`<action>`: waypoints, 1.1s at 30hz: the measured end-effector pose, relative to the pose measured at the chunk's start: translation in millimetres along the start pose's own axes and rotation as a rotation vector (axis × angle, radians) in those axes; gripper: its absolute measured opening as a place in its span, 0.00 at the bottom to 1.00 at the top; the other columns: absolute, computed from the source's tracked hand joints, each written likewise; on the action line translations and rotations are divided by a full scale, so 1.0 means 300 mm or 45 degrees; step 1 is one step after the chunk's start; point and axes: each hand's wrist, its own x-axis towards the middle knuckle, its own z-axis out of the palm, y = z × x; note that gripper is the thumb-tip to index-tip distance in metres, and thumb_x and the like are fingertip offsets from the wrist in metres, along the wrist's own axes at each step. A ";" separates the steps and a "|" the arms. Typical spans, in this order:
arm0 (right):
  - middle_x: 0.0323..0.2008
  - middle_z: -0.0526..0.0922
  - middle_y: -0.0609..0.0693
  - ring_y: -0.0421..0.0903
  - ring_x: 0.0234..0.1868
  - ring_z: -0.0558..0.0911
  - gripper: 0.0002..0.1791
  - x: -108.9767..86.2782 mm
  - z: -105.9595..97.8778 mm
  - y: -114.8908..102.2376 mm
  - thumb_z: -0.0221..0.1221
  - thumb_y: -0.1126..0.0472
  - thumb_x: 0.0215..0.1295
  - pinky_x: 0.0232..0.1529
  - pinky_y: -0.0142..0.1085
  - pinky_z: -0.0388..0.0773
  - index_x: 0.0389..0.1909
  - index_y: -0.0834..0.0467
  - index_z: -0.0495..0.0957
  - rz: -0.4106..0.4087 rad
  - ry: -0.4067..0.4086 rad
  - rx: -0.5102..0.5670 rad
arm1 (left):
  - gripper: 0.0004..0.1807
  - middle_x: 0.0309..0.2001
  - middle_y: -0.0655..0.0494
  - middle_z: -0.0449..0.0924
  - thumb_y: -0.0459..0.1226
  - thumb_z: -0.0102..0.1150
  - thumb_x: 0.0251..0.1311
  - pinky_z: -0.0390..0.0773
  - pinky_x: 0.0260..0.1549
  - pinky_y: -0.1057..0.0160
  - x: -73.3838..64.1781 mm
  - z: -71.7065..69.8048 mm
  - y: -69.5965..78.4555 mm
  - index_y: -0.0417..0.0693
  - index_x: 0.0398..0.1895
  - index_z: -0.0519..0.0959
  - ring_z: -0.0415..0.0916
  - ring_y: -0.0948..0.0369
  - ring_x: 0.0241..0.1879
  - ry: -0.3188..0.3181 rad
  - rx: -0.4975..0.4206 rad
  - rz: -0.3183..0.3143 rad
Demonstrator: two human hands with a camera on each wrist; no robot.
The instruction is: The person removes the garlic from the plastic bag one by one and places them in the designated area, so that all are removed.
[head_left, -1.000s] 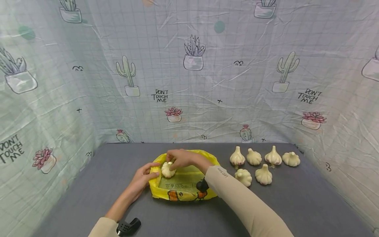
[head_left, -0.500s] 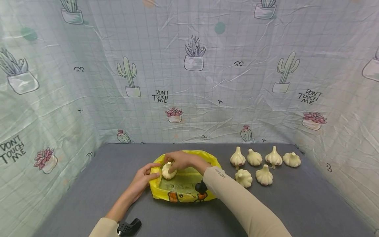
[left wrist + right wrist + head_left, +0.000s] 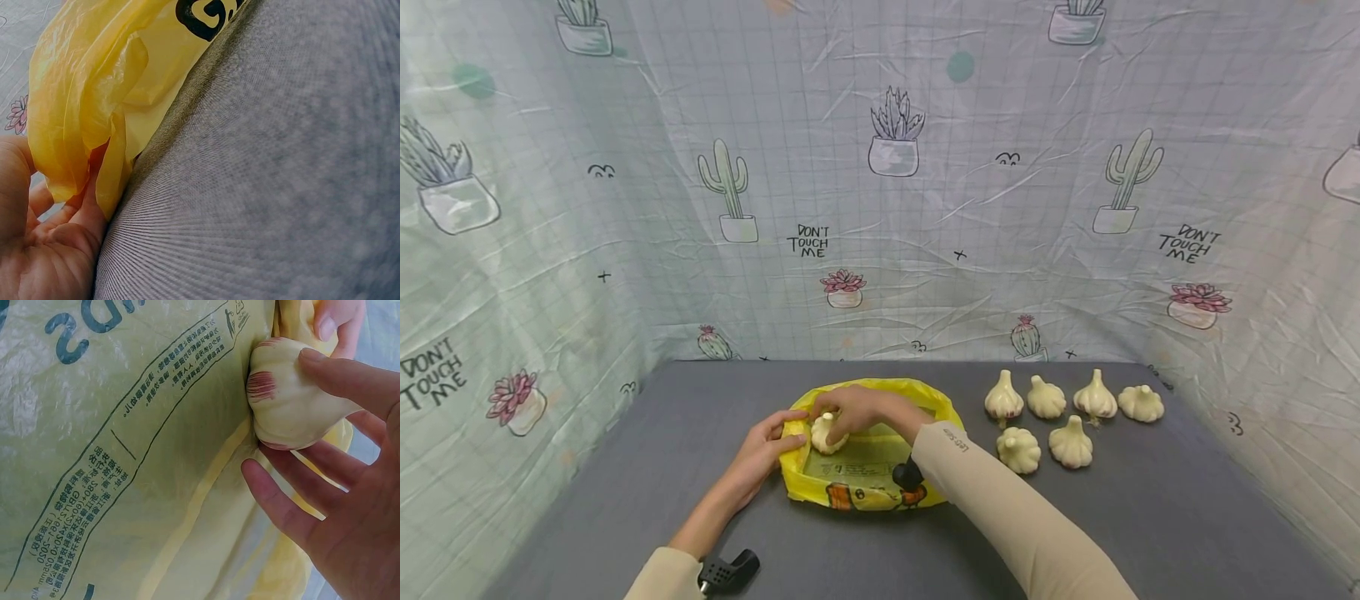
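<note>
A yellow plastic bag [image 3: 808, 490], its mouth spread wide and its rim folded outward, lies on the table before me. My left hand [image 3: 762, 457] pinches its left rim between thumb and fingers; the left wrist view shows the yellow film [image 3: 75, 106] bunched at that hand [image 3: 59, 256]. Inside the bag, at its left end, my right hand [image 3: 863, 403] holds a garlic bulb [image 3: 824, 437] with the stem up. In the right wrist view, the thumb and fingers lie on either side of the bulb [image 3: 284, 394], whose base touches the printed bag bottom [image 3: 125, 487].
Several garlic bulbs stand in two rows right of the bag, among them one at the near left [image 3: 1018, 451] and one at the far right [image 3: 1141, 404]. A patterned curtain [image 3: 955, 208] encloses the grey table [image 3: 700, 417] at the back and sides.
The garlic bulb has tipped slightly more upright in the bag as the right hand's fingers shifted around it. The left hand keeps its hold on the rim.
</note>
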 end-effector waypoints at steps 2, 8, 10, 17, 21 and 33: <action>0.66 0.78 0.51 0.51 0.67 0.75 0.24 -0.003 -0.003 0.002 0.67 0.59 0.68 0.65 0.43 0.76 0.65 0.50 0.78 0.010 0.003 0.009 | 0.27 0.71 0.36 0.70 0.36 0.58 0.73 0.84 0.46 0.62 0.001 0.002 0.000 0.42 0.74 0.68 0.82 0.55 0.53 -0.002 -0.003 -0.005; 0.66 0.78 0.52 0.52 0.67 0.76 0.23 -0.015 -0.018 0.005 0.67 0.58 0.68 0.62 0.44 0.77 0.64 0.49 0.80 0.005 0.010 0.009 | 0.27 0.72 0.36 0.68 0.35 0.58 0.73 0.84 0.46 0.61 0.004 0.005 -0.002 0.43 0.74 0.69 0.82 0.55 0.52 0.004 -0.007 -0.014; 0.67 0.78 0.52 0.53 0.68 0.76 0.22 -0.020 -0.027 0.003 0.67 0.58 0.69 0.62 0.44 0.78 0.63 0.49 0.80 -0.003 0.018 0.006 | 0.27 0.72 0.36 0.68 0.35 0.57 0.73 0.84 0.46 0.61 0.004 0.004 -0.002 0.42 0.73 0.69 0.82 0.55 0.52 0.006 -0.007 -0.014; 0.62 0.81 0.52 0.50 0.60 0.80 0.22 -0.034 -0.052 -0.009 0.69 0.56 0.66 0.49 0.36 0.78 0.60 0.48 0.81 -0.008 0.060 0.020 | 0.27 0.69 0.36 0.71 0.36 0.59 0.72 0.84 0.44 0.61 0.003 0.003 0.003 0.43 0.73 0.70 0.82 0.56 0.50 0.024 0.015 -0.025; 0.62 0.81 0.52 0.50 0.59 0.80 0.23 -0.049 -0.064 -0.015 0.70 0.56 0.66 0.48 0.35 0.77 0.61 0.50 0.81 -0.024 0.090 0.012 | 0.28 0.67 0.36 0.73 0.36 0.59 0.72 0.85 0.45 0.61 0.003 0.005 0.005 0.43 0.73 0.69 0.82 0.56 0.51 0.019 0.009 -0.031; 0.58 0.82 0.53 0.46 0.51 0.81 0.25 -0.115 -0.111 -0.050 0.68 0.58 0.67 0.44 0.34 0.77 0.65 0.55 0.78 -0.125 0.118 0.052 | 0.26 0.75 0.37 0.63 0.35 0.56 0.75 0.84 0.47 0.60 0.005 -0.001 0.006 0.43 0.74 0.69 0.79 0.53 0.57 0.000 0.012 -0.022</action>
